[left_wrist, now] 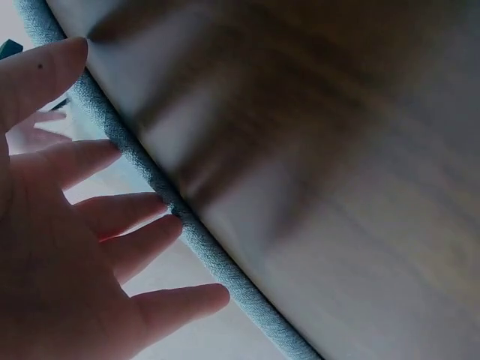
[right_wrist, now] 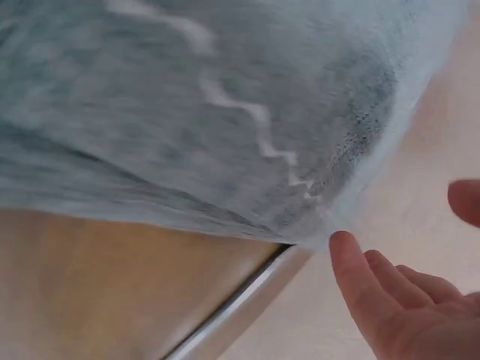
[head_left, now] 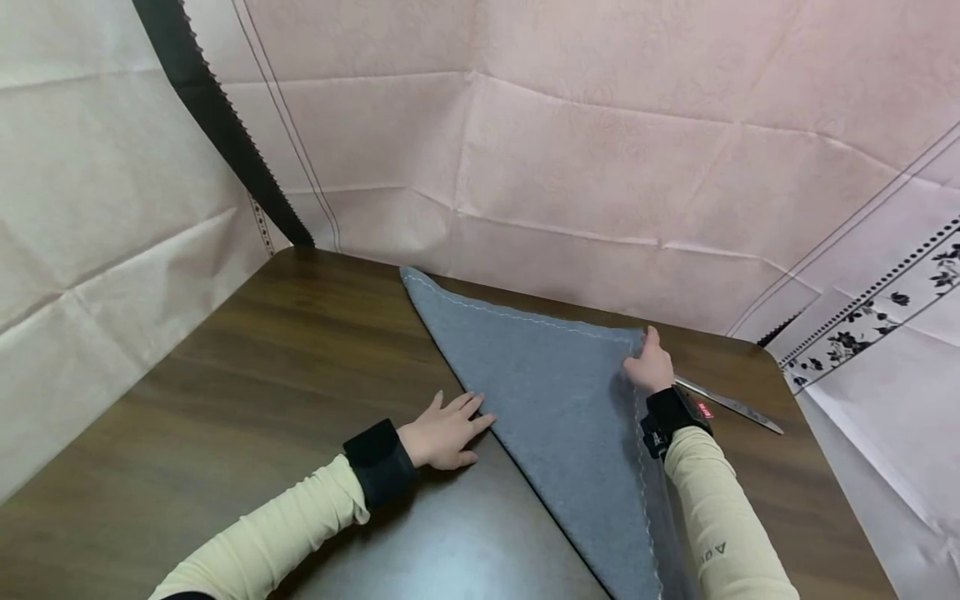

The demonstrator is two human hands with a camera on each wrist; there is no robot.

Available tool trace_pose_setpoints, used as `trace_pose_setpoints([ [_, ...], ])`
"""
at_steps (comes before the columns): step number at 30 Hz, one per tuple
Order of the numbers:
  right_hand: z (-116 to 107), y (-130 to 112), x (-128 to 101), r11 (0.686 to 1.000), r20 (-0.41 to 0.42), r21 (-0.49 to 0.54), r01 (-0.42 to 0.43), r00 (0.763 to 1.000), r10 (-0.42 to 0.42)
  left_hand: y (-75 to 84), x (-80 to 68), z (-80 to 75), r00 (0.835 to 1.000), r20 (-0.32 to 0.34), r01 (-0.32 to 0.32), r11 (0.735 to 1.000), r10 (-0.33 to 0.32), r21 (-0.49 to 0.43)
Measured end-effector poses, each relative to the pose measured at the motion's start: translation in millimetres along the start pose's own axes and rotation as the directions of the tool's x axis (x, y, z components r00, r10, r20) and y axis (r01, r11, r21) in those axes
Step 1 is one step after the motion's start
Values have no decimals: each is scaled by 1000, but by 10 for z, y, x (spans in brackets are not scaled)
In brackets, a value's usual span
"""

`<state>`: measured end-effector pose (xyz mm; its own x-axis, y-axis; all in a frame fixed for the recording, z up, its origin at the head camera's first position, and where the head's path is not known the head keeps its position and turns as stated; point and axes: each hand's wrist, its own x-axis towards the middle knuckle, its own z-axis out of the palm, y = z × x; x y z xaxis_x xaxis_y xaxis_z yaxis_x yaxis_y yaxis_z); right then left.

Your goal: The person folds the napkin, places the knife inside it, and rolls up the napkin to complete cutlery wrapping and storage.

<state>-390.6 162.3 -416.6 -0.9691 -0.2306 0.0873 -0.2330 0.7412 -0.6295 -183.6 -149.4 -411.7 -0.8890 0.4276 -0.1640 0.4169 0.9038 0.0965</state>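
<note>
Both hands, left hand [head_left: 442, 433] and right hand [head_left: 649, 367], press flat, fingers relaxed, on grey cloth [head_left: 547, 400].

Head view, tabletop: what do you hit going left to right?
Bare wooden table → left hand flat at the cloth's folded edge → grey cloth folded into a triangle → right hand on the cloth's right corner → metal ruler.

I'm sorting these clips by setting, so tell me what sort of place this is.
Probably a staged work corner, not a lived-in room: a dark wooden table walled in by creased pink sheets, with a grey cloth folded into a triangle and a metal ruler beside it.
</note>
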Motion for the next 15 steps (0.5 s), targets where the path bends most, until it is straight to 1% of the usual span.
trace_pose_setpoints([
  [1,9,11,-32,1000,25,0,12,1000,-12,4,2,1,1000,2,1,1000,-1,-9],
  [3,33,1,-113,998,44,-38,49,998,-47,9,3,0,1000,9,4,1000,-4,-22],
  [4,12,-123,-209,996,71,-80,30,997,-25,10,3,0,1000,12,6,1000,-6,-28],
  [5,22,-156,-273,993,87,-105,44,996,-35,10,4,-1,1000,14,9,999,-8,-30],
  [6,34,-191,-336,988,90,-131,75,994,-64,8,6,1,1000,17,12,999,-11,-34],
  [8,58,-275,-476,975,117,-181,125,988,-105,0,12,5,1000,24,18,999,-17,-36],
  [9,74,-298,-540,966,138,-202,163,981,-136,-5,15,8,999,28,22,999,-21,-38],
  [12,86,-384,-788,935,205,-266,232,962,-181,-9,32,20,999,37,25,999,-23,-48],
  [14,66,-400,-919,926,232,-291,240,957,-175,-12,42,22,999,38,26,998,-24,-55],
  [15,47,-392,-965,927,227,-302,223,961,-158,-12,45,20,999,39,26,998,-24,-60],
])
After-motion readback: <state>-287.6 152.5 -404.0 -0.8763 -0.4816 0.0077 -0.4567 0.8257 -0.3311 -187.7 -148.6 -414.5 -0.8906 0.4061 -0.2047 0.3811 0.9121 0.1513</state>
